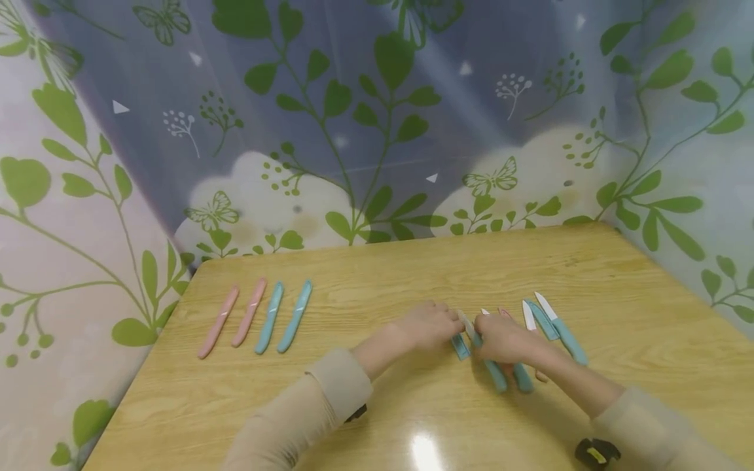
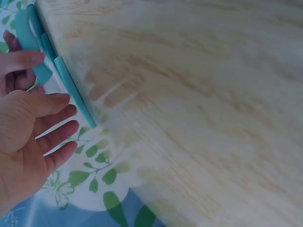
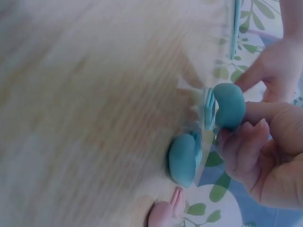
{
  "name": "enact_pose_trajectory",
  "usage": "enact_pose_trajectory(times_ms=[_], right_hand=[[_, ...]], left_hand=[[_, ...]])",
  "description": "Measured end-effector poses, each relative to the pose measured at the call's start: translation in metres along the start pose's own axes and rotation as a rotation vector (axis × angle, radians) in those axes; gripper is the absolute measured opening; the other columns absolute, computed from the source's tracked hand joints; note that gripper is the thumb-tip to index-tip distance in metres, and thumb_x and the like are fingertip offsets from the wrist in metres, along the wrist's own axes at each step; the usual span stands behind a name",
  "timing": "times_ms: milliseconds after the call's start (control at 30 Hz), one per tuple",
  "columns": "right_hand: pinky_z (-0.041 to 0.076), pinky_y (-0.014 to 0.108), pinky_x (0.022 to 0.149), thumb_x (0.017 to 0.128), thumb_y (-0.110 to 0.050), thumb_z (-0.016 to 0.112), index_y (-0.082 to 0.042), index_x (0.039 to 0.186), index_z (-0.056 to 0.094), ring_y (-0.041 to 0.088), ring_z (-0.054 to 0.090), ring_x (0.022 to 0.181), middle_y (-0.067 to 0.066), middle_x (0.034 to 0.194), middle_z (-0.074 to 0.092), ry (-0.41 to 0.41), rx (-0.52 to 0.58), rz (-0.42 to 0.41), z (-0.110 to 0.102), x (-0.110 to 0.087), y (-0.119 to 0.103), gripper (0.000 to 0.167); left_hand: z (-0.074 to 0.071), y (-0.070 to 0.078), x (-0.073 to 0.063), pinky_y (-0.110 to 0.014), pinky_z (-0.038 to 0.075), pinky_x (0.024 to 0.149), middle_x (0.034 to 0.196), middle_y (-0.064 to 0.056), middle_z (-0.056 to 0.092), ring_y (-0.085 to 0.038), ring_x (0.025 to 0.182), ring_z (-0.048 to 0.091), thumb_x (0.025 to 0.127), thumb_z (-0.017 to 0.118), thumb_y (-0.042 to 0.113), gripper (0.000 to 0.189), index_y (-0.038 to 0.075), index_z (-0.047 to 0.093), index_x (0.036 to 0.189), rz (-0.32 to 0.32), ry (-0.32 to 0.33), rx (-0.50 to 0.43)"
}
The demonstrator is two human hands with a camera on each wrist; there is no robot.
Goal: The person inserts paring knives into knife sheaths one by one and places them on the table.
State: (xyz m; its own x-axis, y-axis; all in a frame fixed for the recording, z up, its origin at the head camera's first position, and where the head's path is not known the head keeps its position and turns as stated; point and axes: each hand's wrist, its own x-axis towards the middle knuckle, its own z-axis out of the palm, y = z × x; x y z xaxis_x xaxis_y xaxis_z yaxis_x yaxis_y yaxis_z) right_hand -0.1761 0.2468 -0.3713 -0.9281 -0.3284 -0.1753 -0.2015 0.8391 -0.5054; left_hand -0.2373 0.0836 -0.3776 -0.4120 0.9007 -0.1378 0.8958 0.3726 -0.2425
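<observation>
A: What is the right hand (image 1: 501,337) holding?

B: A blue-handled knife (image 1: 495,375), right of centre in the head view. The fingers are clamped on its handle, and the blade slants toward the upper left.

A: And the left hand (image 1: 432,325)?

B: Just left of it, near a blue cover (image 1: 461,348) on the bench (image 1: 177,405). Its fingers look apart in the left wrist view; whether they touch the cover cannot be told.

A: Anything else around?

B: Another blue handle (image 1: 521,378) sits just beside the held knife. Farther right lie a bare knife (image 1: 570,340) and a second cover (image 1: 544,322). Two pink knives (image 1: 218,322) and two blue knives (image 1: 269,318), all sheathed, line up at the frame's left.
</observation>
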Motion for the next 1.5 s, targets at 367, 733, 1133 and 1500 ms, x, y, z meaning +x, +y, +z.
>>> enact_pose_trajectory(times_ms=[367, 733, 1133, 1500], right_hand=[[0.004, 0.057, 0.107, 0.082, -0.002, 0.061, 0.014, 0.108, 0.052, 0.011, 0.047, 0.032, 0.0, 0.041, 0.047, 0.017, -0.012, 0.001, -0.002, 0.0, 0.001, 0.032], [0.006, 0.058, 0.107, 0.081, -0.003, 0.061, 0.013, 0.103, 0.055, 0.012, 0.047, 0.03, -0.002, 0.04, 0.045, 0.055, -0.037, -0.015, 0.0, 0.002, 0.003, 0.028], [0.007, 0.06, 0.106, 0.082, -0.005, 0.062, 0.012, 0.104, 0.054, 0.01, 0.046, 0.032, -0.002, 0.042, 0.046, 0.049, -0.023, -0.032, 0.001, 0.002, 0.003, 0.029], [0.027, 0.016, 0.039, 0.086, -0.012, 0.062, 0.001, 0.095, 0.059, 0.007, 0.034, 0.041, -0.002, 0.055, 0.049, 0.095, 0.021, 0.017, -0.008, 0.0, -0.003, 0.017]], left_hand=[[0.004, 0.006, 0.008, -0.021, 0.044, 0.085, 0.109, 0.006, 0.059, -0.008, 0.096, 0.055, 0.091, 0.06, 0.023, 0.024, 0.02, 0.063, 0.115, -0.026, -0.04, 0.026], [0.003, 0.003, 0.005, -0.013, 0.04, 0.068, 0.094, 0.006, 0.06, -0.006, 0.076, 0.048, 0.084, 0.068, 0.03, 0.025, 0.016, 0.067, 0.105, -0.038, -0.015, 0.019], [0.001, -0.001, -0.002, -0.015, 0.034, 0.057, 0.064, 0.007, 0.047, -0.007, 0.059, 0.04, 0.087, 0.061, 0.036, 0.024, 0.012, 0.063, 0.085, -0.048, -0.015, -0.155], [-0.012, -0.025, -0.023, -0.016, 0.034, 0.05, 0.066, 0.005, 0.047, -0.006, 0.054, 0.04, 0.087, 0.059, 0.008, 0.009, 0.01, 0.051, 0.084, -0.123, 0.04, -0.546]])
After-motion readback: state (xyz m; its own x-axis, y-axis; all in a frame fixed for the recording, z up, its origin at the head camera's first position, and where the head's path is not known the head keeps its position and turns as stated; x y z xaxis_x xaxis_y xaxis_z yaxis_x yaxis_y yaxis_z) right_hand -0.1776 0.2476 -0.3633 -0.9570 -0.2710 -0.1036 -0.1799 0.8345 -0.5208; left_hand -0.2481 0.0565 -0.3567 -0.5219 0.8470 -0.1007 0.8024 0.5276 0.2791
